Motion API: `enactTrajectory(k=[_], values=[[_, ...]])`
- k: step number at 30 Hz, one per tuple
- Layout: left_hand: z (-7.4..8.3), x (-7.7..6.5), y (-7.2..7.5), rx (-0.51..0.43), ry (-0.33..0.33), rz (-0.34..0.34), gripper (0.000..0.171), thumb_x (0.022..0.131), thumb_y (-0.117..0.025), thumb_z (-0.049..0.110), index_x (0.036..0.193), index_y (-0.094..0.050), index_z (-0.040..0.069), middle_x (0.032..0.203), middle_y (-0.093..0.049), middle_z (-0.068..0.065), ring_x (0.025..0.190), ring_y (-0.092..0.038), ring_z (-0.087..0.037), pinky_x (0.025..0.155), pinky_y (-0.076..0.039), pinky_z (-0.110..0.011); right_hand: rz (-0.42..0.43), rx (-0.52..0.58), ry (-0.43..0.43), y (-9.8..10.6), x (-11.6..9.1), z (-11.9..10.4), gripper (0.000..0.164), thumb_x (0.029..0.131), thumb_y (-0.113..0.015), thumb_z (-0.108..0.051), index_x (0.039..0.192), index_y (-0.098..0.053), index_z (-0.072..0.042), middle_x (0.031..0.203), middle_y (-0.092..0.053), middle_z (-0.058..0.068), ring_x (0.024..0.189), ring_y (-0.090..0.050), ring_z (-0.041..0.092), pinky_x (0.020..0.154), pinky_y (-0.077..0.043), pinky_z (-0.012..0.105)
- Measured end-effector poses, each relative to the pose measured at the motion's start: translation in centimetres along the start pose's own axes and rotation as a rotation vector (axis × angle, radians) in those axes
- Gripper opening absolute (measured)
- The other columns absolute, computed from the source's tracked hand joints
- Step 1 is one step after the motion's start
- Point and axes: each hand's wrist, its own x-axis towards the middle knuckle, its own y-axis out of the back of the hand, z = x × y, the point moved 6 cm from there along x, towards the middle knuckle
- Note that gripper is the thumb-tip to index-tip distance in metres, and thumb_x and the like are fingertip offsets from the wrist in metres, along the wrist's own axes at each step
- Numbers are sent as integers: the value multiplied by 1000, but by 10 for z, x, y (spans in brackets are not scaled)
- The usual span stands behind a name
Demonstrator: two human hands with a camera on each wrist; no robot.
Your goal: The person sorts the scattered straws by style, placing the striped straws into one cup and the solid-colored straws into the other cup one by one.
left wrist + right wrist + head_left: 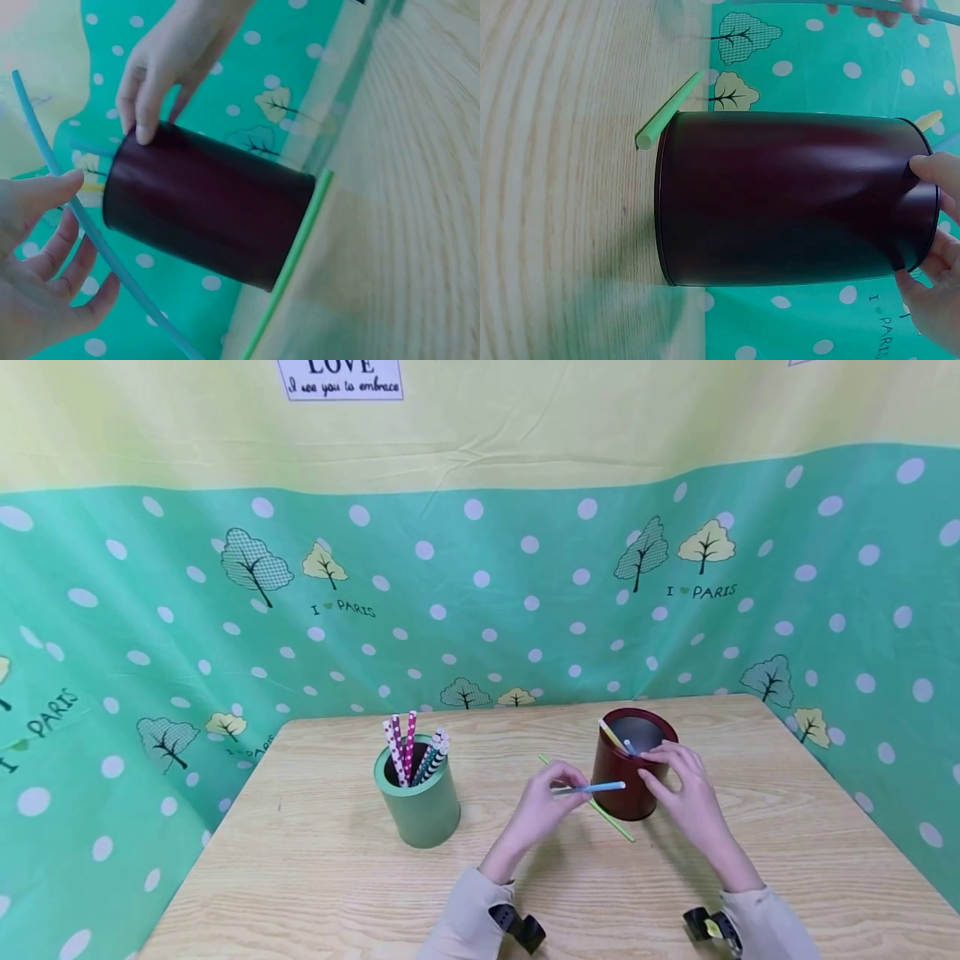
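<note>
My left hand (549, 795) pinches a blue straw (606, 787) between thumb and fingers, just left of a dark red cylindrical holder (622, 781). The holder stands upright on the table, with a yellow straw (611, 734) and a blue straw end (630, 747) showing at its mouth. At the rim, my right hand (686, 781) grips the holder, its thumb on the outer wall and its fingers over the edge. The left wrist view shows the pinched straw slightly bent across the left fingers. A green straw (611, 821) lies on the table against the holder's base.
To the left stands a green cylindrical holder (423, 818) with several patterned straws (405, 750) in it. Both holders are on a light wooden table (315, 877). Behind it hangs a green and yellow printed curtain (480, 552).
</note>
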Motion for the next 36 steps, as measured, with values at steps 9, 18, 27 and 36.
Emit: enactTrajectory(k=[9, 18, 27, 36], values=[[11, 6, 9, -178, 40, 47, 11, 78, -61, -2, 87, -57, -6, 87, -58, -17, 82, -52, -8, 79, -45, -34, -12, 8, -5, -1, 0, -1, 22, 72, -68, 3, 93, -63, -1, 100, -54, 14, 107, -39, 32, 87, -30, 46], [25, 9, 13, -330, 38, 86, 13, 78, -58, -9, 89, -53, -11, 88, -55, -18, 82, -55, -8, 75, -47, -24, -3, 4, 1, 0, 0, -1, 23, 70, -68, 4, 92, -63, -2, 99, -55, 13, 107, -40, 31, 91, -28, 32], [28, 17, 18, -453, -25, 151, 19, 77, -61, -6, 93, -50, -10, 87, -54, 1, 84, -55, -9, 77, -47, -28, -13, 1, -10, 0, 0, -1, 23, 72, -68, 4, 93, -63, -2, 100, -55, 13, 108, -40, 30, 90, -29, 37], [43, 25, 22, -490, -89, 194, 20, 78, -61, -4, 91, -48, -12, 85, -55, 3, 85, -56, -11, 80, -47, -32, 2, 1, 4, 0, 0, -1, 24, 70, -68, 5, 92, -63, -1, 99, -55, 13, 107, -40, 31, 92, -26, 24]])
